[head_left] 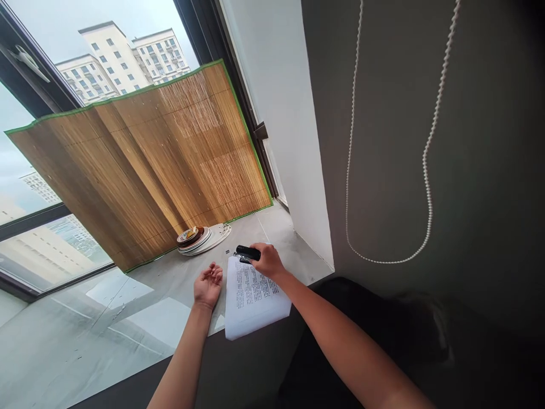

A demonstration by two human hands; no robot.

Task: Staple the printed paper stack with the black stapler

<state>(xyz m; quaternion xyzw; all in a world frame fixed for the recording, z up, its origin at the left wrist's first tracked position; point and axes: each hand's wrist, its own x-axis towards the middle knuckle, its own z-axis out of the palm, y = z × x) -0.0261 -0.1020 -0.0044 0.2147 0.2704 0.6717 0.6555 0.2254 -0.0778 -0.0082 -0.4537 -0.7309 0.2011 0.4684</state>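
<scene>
A black stapler is gripped in my right hand, its front end over the top left corner of the printed paper sheets. I cannot make out whether the corner sits between its jaws. The sheets lie on the grey windowsill, with their near edge bending down over its front. Left of the paper, my left hand rests palm up, fingers loosely curled and holding nothing. A tiny grey piece, perhaps a strip of staples, lies just beyond the stapler.
Stacked plates stand at the back of the windowsill, against a green-edged bamboo mat leaning on the window. A white beaded cord hangs in a loop by the dark wall at right. The sill's front edge drops off near my wrists.
</scene>
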